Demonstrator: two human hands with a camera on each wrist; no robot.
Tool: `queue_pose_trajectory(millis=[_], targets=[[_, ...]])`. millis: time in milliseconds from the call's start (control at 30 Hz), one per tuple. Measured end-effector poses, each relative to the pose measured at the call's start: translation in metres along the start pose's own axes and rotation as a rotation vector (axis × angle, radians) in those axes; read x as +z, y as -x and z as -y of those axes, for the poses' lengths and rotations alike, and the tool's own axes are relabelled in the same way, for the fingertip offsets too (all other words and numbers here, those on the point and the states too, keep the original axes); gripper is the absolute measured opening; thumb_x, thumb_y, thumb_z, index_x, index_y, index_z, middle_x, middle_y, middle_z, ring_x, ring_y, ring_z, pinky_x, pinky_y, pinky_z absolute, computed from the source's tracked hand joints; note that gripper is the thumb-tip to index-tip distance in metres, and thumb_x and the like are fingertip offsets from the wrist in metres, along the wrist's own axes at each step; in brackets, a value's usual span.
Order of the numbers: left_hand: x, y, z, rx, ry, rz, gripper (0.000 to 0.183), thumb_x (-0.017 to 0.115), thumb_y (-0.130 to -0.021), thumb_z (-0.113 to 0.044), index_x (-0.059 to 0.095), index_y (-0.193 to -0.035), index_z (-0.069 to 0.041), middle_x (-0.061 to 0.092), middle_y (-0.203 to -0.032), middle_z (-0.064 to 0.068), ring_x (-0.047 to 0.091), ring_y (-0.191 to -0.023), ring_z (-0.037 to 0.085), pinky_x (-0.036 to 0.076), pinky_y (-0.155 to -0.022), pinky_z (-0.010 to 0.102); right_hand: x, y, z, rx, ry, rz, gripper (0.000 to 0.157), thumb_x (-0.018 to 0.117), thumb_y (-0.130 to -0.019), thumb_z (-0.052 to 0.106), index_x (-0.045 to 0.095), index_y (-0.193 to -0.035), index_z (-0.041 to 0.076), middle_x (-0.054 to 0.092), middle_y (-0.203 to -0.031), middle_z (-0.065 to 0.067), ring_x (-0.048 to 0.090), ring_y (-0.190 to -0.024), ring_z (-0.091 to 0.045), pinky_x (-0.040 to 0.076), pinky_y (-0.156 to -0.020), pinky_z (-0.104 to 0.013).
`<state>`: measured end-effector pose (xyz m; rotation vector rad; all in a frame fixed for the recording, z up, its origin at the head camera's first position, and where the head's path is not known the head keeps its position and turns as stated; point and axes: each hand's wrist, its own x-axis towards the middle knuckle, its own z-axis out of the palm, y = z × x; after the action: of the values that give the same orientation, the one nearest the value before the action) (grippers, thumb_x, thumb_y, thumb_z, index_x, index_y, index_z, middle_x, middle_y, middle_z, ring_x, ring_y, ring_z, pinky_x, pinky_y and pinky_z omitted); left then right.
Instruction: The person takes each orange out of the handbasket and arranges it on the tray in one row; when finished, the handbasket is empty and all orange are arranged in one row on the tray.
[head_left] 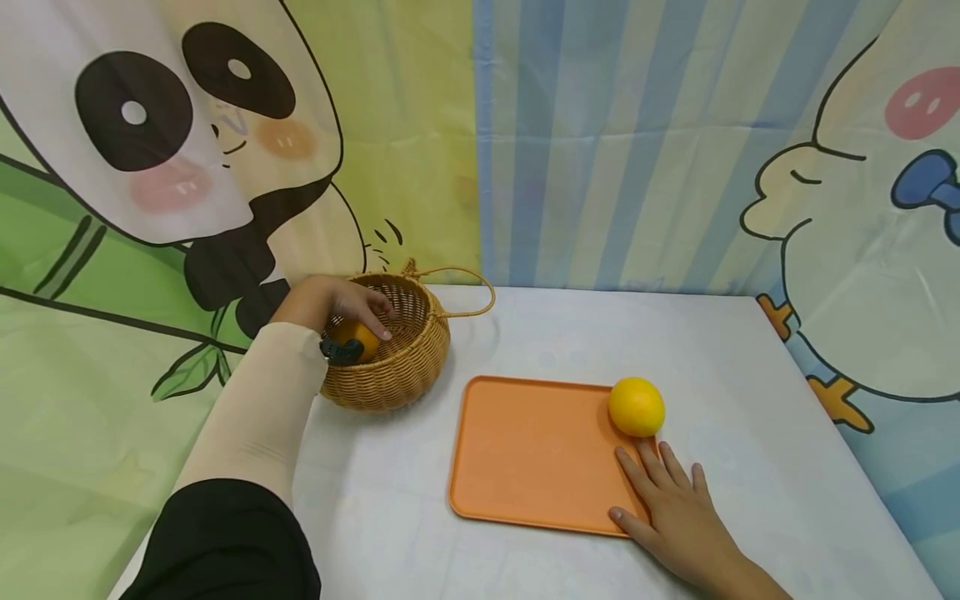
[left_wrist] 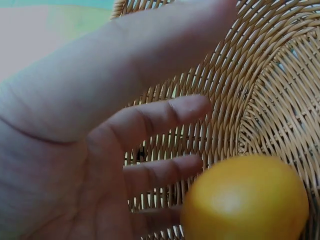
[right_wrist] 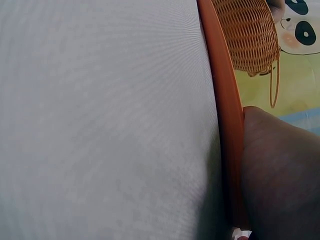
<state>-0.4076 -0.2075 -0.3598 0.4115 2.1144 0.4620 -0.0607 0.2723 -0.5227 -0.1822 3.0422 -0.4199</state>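
My left hand (head_left: 348, 302) reaches over the rim into a wicker basket (head_left: 390, 383) at the back left. Beside its loosely bent fingers, in the left wrist view, lies a smooth round orange-yellow fruit (left_wrist: 247, 200); the palm and thumb stand apart from it. On the right edge of an orange tray (head_left: 532, 454) rests my right hand (head_left: 678, 517), fingers spread. A round yellow fruit (head_left: 636, 407) sits at the tray's back right corner, just beyond those fingertips; whether they touch it I cannot tell. The right wrist view shows the thumb (right_wrist: 280, 165) against the tray's rim.
A thin looped handle (head_left: 480, 300) sticks out from the basket's right side. White cloth (head_left: 375, 500) covers the table. Behind it hangs a printed curtain (head_left: 600, 150) with a panda and a white bird-like figure.
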Motion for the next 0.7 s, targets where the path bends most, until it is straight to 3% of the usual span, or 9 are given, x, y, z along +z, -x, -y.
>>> queue_pose_trajectory(millis=[133,267,367,500,700], targets=[[0.001,-0.006,0.004,0.01,0.072,0.01,0.08,0.077,-0.098,-0.039,0.037,-0.163,-0.014,0.016,-0.173,0.024,0.02,-0.156,0.054,0.039,-0.115,0.067,0.001,0.0,0.0,0.001,-0.001,0.005,0.091,0.052,-0.097,0.08,0.045,-0.164,0.02,0.029,-0.171,-0.021,0.018,-0.157,-0.054,0.012,-0.109,-0.088],[0.004,-0.01,0.008,0.053,0.086,0.022,0.082,0.079,-0.097,-0.037,0.036,-0.164,-0.014,0.013,-0.173,0.025,0.016,-0.157,0.054,0.032,-0.118,0.069,0.0,0.0,0.001,0.002,-0.005,0.004,0.091,0.052,-0.096,0.08,0.046,-0.164,0.02,0.029,-0.171,-0.021,0.018,-0.157,-0.054,0.012,-0.109,-0.088],[0.007,-0.016,0.012,0.104,0.107,0.02,0.082,0.08,-0.097,-0.032,0.037,-0.163,-0.01,0.024,-0.168,0.025,0.028,-0.153,0.047,0.032,-0.121,0.063,0.0,0.0,0.001,0.003,0.0,0.002,0.091,0.052,-0.097,0.08,0.046,-0.164,0.02,0.029,-0.172,-0.02,0.018,-0.157,-0.054,0.013,-0.109,-0.088],[0.01,-0.024,0.015,0.151,0.187,0.03,0.078,0.078,-0.098,-0.022,0.036,-0.161,-0.004,0.038,-0.156,0.023,0.048,-0.134,0.033,0.042,-0.116,0.05,0.0,0.001,0.001,0.005,0.009,-0.001,0.091,0.052,-0.097,0.08,0.046,-0.164,0.02,0.03,-0.171,-0.02,0.019,-0.157,-0.053,0.013,-0.109,-0.088],[0.011,-0.027,0.013,0.201,0.198,0.026,0.073,0.077,-0.099,-0.022,0.038,-0.158,-0.002,0.042,-0.153,0.022,0.05,-0.129,0.03,0.045,-0.112,0.044,-0.001,0.001,0.002,0.014,0.018,0.009,0.092,0.051,-0.096,0.081,0.046,-0.164,0.02,0.03,-0.171,-0.02,0.018,-0.157,-0.053,0.013,-0.11,-0.087]])
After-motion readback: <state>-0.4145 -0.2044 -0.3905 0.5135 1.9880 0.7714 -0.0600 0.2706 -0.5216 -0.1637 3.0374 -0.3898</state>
